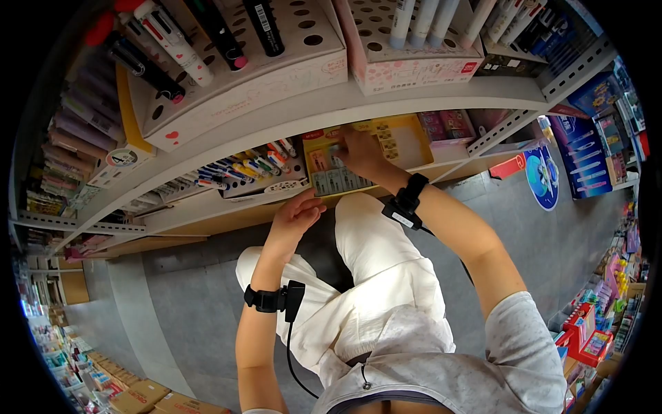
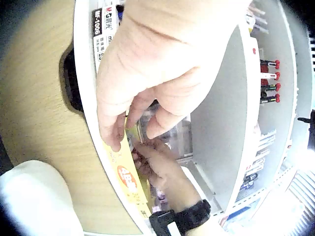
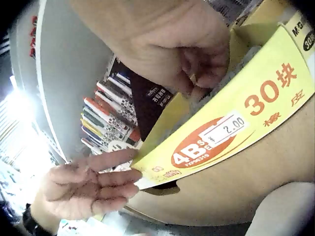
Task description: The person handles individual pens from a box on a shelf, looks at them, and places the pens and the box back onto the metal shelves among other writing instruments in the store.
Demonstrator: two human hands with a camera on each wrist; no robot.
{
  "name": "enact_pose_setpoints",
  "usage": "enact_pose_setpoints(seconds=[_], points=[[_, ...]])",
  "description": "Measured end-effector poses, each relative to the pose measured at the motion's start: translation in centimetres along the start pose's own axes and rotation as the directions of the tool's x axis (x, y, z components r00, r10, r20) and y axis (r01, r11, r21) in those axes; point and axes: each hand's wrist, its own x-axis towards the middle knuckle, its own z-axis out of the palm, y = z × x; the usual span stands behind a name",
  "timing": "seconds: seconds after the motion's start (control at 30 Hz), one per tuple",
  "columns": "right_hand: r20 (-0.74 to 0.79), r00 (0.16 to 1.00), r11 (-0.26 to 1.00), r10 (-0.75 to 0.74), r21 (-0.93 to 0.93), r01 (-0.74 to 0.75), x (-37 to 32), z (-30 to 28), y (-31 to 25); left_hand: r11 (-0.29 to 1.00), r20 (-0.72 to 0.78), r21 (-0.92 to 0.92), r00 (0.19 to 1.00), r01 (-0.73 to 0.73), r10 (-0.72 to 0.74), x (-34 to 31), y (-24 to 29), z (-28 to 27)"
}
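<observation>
A yellow eraser box [image 3: 216, 132], marked 4B and carrying a 2.00 price sticker, sits on the low shelf. Small grey-wrapped erasers [image 1: 338, 181] stand in its front part. My right hand [image 1: 364, 153] reaches down into the box with fingers bent among the erasers; I cannot tell whether they pinch one. The fingertips are partly hidden behind the box's front wall in the right wrist view. At the box's front left corner, my left hand [image 3: 91, 187] has its fingers extended, fingertips right at the yellow edge.
To the left of the box stands a pen display [image 1: 258, 165] holding several colored pens. Another yellow tray [image 1: 412, 141] and pink packets [image 1: 445, 125] lie to the right. The upper shelf [image 1: 386, 91] overhangs them with pen boxes. Grey floor [image 1: 200, 297] lies below.
</observation>
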Motion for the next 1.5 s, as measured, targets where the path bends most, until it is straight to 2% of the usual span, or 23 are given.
enact_pose_setpoints(seconds=[0.17, 0.23, 0.37, 0.57, 0.63, 0.67, 0.77, 0.83, 0.97, 1.03, 1.17, 1.23, 1.27, 1.33, 1.37, 1.43, 1.47, 1.5], points=[[0.043, 0.998, 0.996, 0.052, -0.071, -0.049, 0.4, 0.8, 0.3, 0.999, -0.004, -0.035, 1.0, 0.015, -0.015, 0.3, -0.1, 0.1], [-0.038, 0.997, 0.996, -0.072, -0.064, 0.07, 0.2, 1.2, 0.5, 1.0, -0.002, -0.002, 1.0, 0.017, -0.017, 0.1, 0.2, 0.3], [-0.035, 0.996, 0.995, -0.085, -0.051, 0.084, 0.1, 1.2, 0.6, 1.0, -0.003, -0.016, 1.0, 0.017, -0.017, 0.0, 0.1, 0.2], [0.05, 0.997, 0.998, -0.063, -0.013, 0.063, 0.1, 0.8, 0.6, 0.999, 0.002, -0.041, 1.0, 0.027, -0.027, 0.0, -0.3, -0.1], [0.023, 0.986, 0.984, -0.166, -0.054, 0.167, 0.2, 1.0, 0.9, 0.998, 0.01, -0.047, 0.999, 0.033, -0.033, 0.1, -0.2, -0.1], [0.02, 0.987, 0.985, -0.162, -0.054, 0.163, 0.2, 1.0, 1.1, 0.998, 0.013, -0.044, 0.999, 0.036, -0.035, 0.1, -0.1, -0.1], [0.032, 0.986, 0.986, -0.166, 0.022, 0.165, 0.1, 0.9, 1.5, 0.999, 0.023, -0.042, 0.999, 0.029, -0.028, -0.1, -0.2, -0.1], [0.144, 0.979, 0.988, -0.146, 0.078, 0.136, 0.2, 0.3, 1.8, 0.998, 0.036, -0.053, 0.999, 0.019, -0.017, 0.0, -0.2, -0.1], [0.144, 0.985, 0.977, -0.095, 0.203, 0.065, -0.1, -2.4, 1.5, 0.999, 0.047, -0.022, 0.999, 0.027, -0.026, -0.5, 0.3, 0.0], [0.14, 0.985, 0.939, -0.104, 0.341, 0.051, -0.7, -4.6, 2.0, 0.998, 0.102, 0.059, 0.994, 0.032, -0.038, -0.4, 0.2, -0.6], [0.026, 0.995, 0.954, -0.096, 0.288, 0.085, -3.8, -7.9, 3.6, 0.985, 0.184, 0.169, 0.983, -0.023, -0.009, -0.2, 0.0, -0.9], [0.067, 0.992, 0.987, -0.105, 0.126, 0.096, -5.7, -8.6, 4.1, 0.961, 0.182, 0.259, 0.982, -0.1, 0.053, 0.7, -0.9, -1.2], [0.057, 0.993, 0.988, -0.101, 0.126, 0.093, -6.5, -8.6, 4.1, 0.959, 0.19, 0.265, 0.98, -0.102, 0.052, 0.8, -1.1, -1.4], [0.247, 0.96, 0.986, -0.136, 0.13, 0.106, -7.8, -8.5, 4.3, 0.965, 0.184, 0.249, 0.982, -0.085, 0.04, 1.0, -1.0, -1.3], [0.234, 0.964, 0.987, -0.13, 0.128, 0.102, -8.3, -8.1, 4.5, 0.962, 0.195, 0.257, 0.98, -0.09, 0.04, 1.1, -1.0, -1.4], [0.206, 0.943, 0.964, -0.261, -0.001, 0.267, -8.6, -7.1, 4.6, 0.961, 0.193, 0.272, 0.981, -0.052, -0.001, 1.3, -0.9, -1.7], [0.21, 0.957, 0.98, -0.2, 0.048, 0.194, -8.7, -6.6, 4.5, 0.957, 0.203, 0.282, 0.979, -0.065, 0.006, 1.4, -0.8, -1.7], [0.197, 0.96, 0.98, -0.197, 0.044, 0.192, -8.7, -6.4, 4.4, 0.956, 0.205, 0.286, 0.979, -0.064, 0.004, 1.3, -0.7, -1.7]])
